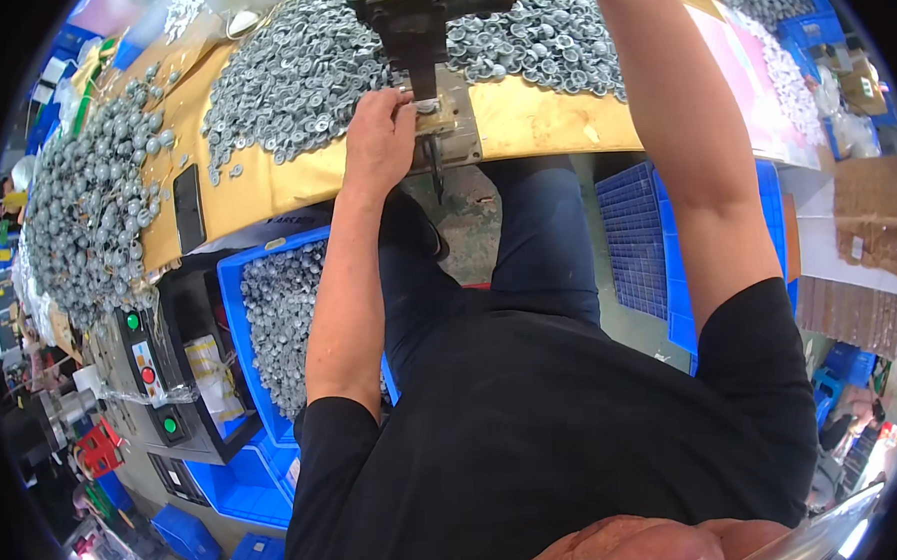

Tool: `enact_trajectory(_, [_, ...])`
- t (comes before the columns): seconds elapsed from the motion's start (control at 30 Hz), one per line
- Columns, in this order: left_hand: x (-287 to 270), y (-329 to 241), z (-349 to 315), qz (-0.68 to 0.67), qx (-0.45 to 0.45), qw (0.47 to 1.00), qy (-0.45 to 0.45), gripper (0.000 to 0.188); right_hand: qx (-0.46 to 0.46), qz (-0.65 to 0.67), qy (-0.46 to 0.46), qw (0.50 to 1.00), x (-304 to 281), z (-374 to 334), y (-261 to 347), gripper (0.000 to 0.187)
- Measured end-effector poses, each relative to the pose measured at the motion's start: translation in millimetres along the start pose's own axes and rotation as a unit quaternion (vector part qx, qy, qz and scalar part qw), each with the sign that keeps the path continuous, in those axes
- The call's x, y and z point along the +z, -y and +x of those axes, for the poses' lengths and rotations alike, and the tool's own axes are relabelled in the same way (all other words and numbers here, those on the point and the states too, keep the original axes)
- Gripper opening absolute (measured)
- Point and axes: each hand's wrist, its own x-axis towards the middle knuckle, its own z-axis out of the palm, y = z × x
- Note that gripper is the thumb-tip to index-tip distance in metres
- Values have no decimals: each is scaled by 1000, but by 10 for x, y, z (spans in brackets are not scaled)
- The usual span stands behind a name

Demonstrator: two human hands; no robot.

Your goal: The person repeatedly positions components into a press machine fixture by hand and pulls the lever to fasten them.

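My left hand (380, 138) is at the base plate (460, 129) of a dark metal bench press (407, 27). Its thumb and fingers are drawn together right beside the press's lower ram, and whatever they pinch is too small or hidden to make out. Small grey round cap-like parts (290, 82) lie in a wide heap just beyond and left of this hand. More of the same grey parts (538, 46) are piled right of the press. My right forearm (687, 119) stretches up past the top edge, so the right hand is out of sight.
A phone (188, 208) lies on the yellow tabletop (264, 188) near a heap of grey ball-shaped parts (94, 195). Below stands a blue crate (234, 289) of small grey parts, beside a control box (150, 373) with green and red buttons. Blue crates (678, 260) stand at right.
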Motion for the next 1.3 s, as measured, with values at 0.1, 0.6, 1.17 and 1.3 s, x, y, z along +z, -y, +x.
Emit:
enact_trajectory(0.1, [109, -174, 145, -56, 20, 998, -10, 15, -263, -254, 53, 929, -300, 148, -1366, 57])
enact_trajectory(0.6, [-1106, 406, -1099, 154, -191, 961, -131, 33, 174, -444, 281, 833, -846, -2093, -1785, 24])
enact_trajectory(1.17, [-337, 536, -360, 161, -90, 976, -112, 22, 223, -160, 177, 945, 23, -2344, -1043, 23])
enact_trajectory(1.3, [-315, 450, -296, 162, -96, 978, -94, 26, 195, -145, 185, 952, 192, -2276, -951, 26])
